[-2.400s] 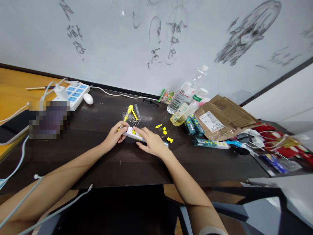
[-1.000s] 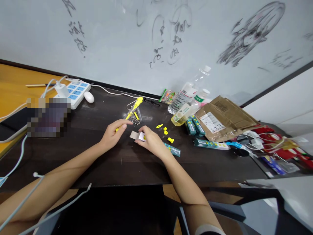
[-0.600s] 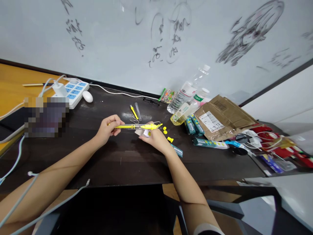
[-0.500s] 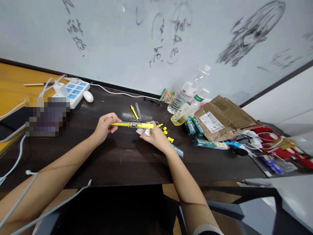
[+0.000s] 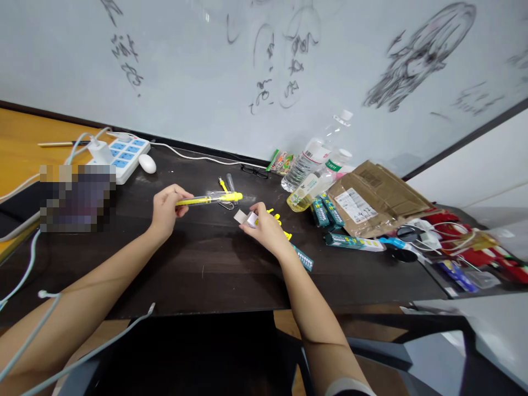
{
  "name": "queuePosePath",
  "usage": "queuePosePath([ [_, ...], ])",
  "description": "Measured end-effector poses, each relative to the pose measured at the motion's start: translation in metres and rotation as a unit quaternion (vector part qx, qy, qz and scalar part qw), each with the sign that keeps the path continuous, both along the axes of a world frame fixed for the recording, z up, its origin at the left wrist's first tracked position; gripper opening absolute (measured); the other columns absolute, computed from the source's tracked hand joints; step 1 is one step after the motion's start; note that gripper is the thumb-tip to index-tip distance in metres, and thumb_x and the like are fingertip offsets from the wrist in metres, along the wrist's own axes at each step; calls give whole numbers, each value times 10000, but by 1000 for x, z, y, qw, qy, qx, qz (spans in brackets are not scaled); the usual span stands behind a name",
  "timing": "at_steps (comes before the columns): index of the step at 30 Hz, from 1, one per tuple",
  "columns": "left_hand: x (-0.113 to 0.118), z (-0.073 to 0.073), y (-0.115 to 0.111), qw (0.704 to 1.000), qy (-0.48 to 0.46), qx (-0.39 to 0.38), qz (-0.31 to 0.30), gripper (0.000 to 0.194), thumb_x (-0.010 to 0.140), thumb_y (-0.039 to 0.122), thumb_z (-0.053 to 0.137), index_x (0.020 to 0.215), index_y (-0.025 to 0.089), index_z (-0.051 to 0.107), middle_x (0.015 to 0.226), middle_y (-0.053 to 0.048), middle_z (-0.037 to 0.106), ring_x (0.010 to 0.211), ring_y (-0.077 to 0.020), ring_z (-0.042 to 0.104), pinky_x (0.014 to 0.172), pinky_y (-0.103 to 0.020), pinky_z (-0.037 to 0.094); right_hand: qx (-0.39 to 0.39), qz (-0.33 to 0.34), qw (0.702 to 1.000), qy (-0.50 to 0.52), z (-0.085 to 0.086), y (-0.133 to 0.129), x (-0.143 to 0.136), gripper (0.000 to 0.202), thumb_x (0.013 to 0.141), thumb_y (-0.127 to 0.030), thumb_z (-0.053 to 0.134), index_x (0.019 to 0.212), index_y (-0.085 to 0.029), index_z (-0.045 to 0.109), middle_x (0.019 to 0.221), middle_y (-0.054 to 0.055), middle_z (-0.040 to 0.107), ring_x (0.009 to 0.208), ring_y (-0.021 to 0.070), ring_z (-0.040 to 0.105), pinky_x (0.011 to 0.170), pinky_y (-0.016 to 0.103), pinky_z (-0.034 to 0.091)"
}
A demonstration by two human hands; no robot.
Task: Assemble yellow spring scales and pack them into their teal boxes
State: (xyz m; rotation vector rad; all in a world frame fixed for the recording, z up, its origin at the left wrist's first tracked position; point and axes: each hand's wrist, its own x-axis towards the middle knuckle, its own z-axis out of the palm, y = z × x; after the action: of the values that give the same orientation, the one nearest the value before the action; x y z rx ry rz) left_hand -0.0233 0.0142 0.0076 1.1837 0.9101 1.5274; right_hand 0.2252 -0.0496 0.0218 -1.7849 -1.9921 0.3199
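Observation:
My left hand [image 5: 167, 209] is closed around one end of a slim, pen-like clear tube [image 5: 206, 199] with yellow parts inside and a yellow tip, held level above the table. My right hand [image 5: 266, 228] grips a long, narrow teal carton [image 5: 304, 257]; its white end flaps stand open on the left, and its middle is hidden by the hand. Behind the tube lie a small yellow stick [image 5: 223, 185], a clear tube [image 5: 231, 184] and a metal ring or clip [image 5: 226, 205]. Several small yellow pieces [image 5: 277, 216] lie beyond my right hand, partly covered by it.
Right of my hands are more teal cartons [image 5: 355, 241], two bottles [image 5: 307, 192] and a brown cardboard parcel [image 5: 371, 192]. A snack packet [image 5: 280, 161] and glasses [image 5: 254, 171] rest near the whiteboard. At left are a power strip [image 5: 131, 159] and a white mouse [image 5: 147, 163].
The tube in my left hand has moved left, its yellow tip now apart from my right hand. My right hand has shifted slightly and keeps the carton.

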Motion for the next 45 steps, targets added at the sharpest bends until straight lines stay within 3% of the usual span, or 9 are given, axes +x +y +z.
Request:
queuePosePath([
  [4,3,1,-8,995,69,25,-67,144,675,178,493,604,155,617,396,37,447,336,-60,380,361,-180,241,7,10,999,-35,-2,-1,-3,450,764,-398,645,1111,-210,428,978,72,634,834,243,639,685,306,439],
  [9,5,3,-12,987,135,9,-91,133,646,164,505,588,146,623,469,13,533,358,-60,404,363,-178,274,21,42,997,-56,-2,-3,-7,429,787,-380,619,1127,-209,419,944,51,628,781,219,628,660,292,424],
  [15,2,4,-4,983,117,-27,-137,143,641,188,508,554,144,612,396,15,466,334,-62,369,343,-174,214,13,108,992,-62,1,-6,-8,445,784,-357,628,1156,-229,419,991,42,629,815,208,621,682,285,419],
  [21,-5,0,5,968,82,-140,-194,183,661,250,486,572,148,611,307,49,306,278,-43,185,317,-171,97,19,138,988,-70,2,-9,-12,440,789,-332,636,1162,-230,426,1054,58,627,901,216,616,726,300,431],
  [25,-3,-6,5,949,91,-206,-220,176,659,270,481,585,157,594,299,48,309,265,-47,170,308,-175,85,14,140,984,-109,-2,-10,-17,447,795,-331,644,1166,-212,425,1013,75,633,899,223,612,709,297,430],
  [31,8,-2,-4,965,121,-136,-190,156,698,274,507,613,163,577,341,28,416,300,-56,281,339,-170,140,-2,140,985,-99,1,-12,-19,453,815,-352,619,1186,-198,409,970,74,636,851,215,615,699,294,420],
  [35,12,3,-12,952,172,-74,-243,137,726,269,544,686,155,610,390,22,483,342,-64,354,371,-175,207,-35,172,983,-48,7,-15,-20,469,811,-365,616,1199,-216,399,935,43,629,802,194,615,681,270,413],
  [39,19,-3,-21,930,204,-67,-300,134,765,296,552,743,166,573,412,42,493,341,-64,342,371,-183,226,-46,186,981,-19,8,-18,-24,512,805,-358,623,1236,-220,383,971,45,626,817,192,620,699,270,419],
  [45,28,-13,-29,936,181,-22,-302,185,802,324,593,879,187,496,528,56,554,488,-90,492,501,-199,381,-28,177,984,-4,5,-17,-29,647,807,-378,627,1342,-232,293,1033,63,634,855,206,634,706,283,431],
])
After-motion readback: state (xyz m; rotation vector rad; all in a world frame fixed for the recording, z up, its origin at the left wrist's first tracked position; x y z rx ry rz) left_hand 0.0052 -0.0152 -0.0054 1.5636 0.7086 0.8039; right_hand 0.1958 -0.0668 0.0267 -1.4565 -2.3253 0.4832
